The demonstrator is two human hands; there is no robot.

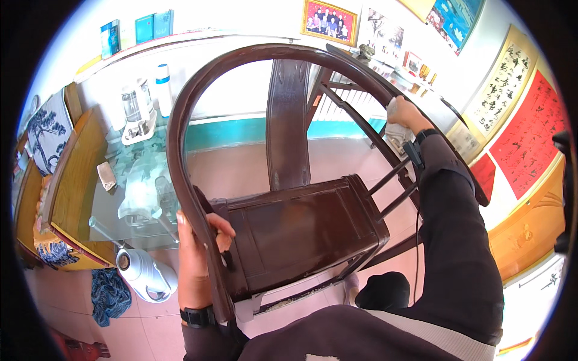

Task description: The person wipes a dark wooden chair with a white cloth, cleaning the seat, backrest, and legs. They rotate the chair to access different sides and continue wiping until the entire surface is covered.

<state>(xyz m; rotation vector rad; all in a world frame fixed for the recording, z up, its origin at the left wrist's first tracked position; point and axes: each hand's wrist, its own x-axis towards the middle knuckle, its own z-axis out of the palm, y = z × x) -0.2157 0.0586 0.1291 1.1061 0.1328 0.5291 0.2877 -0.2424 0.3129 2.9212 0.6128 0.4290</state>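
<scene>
A dark brown wooden armchair with a curved horseshoe back rail [253, 50] stands before me. Its carved back splat [288, 122] rises behind the panelled seat [307, 234]. My left hand [198, 239] grips the left arm of the rail, thumb outside and fingers curled round the inner side. In my right hand [402, 115] is a greyish cloth [398, 131], pressed against the right side of the rail. Part of the cloth hangs below the fist. Both wrists wear black bands.
At left, a glass table [144, 180] bears a tray [141, 131] and a folded beige cloth [106, 176]. A white thermos jug [146, 275] and a blue patterned cloth [110, 295] are on the tiled floor. Another dark wooden frame [347, 106] stands behind the chair.
</scene>
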